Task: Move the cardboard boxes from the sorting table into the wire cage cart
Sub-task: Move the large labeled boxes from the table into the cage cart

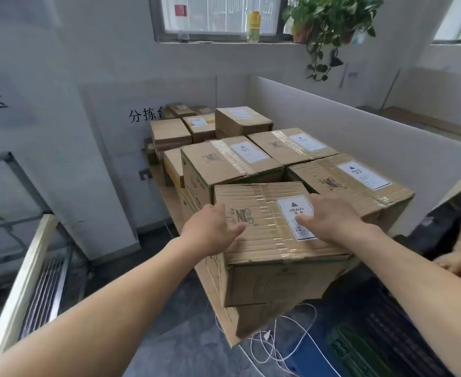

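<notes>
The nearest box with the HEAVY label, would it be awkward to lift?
Probably heavy: the nearest box carries a HEAVY label. Its taped, ribbed cardboard looks stiff, so it should hold its shape. It is broad and flat-sided, so rolling seems unlikely.

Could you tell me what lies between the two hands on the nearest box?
Head view: between the left hand and the right hand lies the box top, with a printed logo, clear tape and a white HEAVY label.
</notes>
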`<state>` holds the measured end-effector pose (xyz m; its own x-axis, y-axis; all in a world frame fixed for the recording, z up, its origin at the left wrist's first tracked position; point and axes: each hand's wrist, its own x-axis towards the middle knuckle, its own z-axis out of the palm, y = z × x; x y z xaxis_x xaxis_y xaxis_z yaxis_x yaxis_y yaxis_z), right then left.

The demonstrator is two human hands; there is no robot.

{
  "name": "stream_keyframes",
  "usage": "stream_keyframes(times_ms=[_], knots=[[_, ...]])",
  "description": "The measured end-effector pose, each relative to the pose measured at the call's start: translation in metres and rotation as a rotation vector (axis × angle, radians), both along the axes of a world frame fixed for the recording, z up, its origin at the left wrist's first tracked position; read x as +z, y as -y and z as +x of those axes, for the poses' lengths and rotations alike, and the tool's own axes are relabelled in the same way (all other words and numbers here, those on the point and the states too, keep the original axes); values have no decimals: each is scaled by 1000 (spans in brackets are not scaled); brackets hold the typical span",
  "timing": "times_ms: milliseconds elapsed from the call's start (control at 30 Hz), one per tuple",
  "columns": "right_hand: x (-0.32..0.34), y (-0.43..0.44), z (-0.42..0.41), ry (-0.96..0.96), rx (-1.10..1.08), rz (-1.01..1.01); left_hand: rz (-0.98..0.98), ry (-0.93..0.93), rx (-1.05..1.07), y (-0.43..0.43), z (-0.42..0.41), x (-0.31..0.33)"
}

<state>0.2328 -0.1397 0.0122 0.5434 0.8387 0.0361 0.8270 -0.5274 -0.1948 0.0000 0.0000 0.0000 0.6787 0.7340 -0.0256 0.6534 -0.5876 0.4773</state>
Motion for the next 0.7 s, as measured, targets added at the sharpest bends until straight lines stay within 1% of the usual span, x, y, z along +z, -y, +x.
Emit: stream_keyframes(times_ms=[100,267,400,600,700], knots=[[-5,2,2,-13,-27,-13,-62,49,5,0,3,-7],[-12,3,5,-106,-83,6,-142,70,75,3,6,-13],[-16,2,5,-114,-105,42,-204,59,109,2,8,-18],[-16,3,-1,-136,-107,57,-317,127,154,6,5,-17],[-16,7,-9,-131,-123,73,-331,154,154,10,-2,-18]])
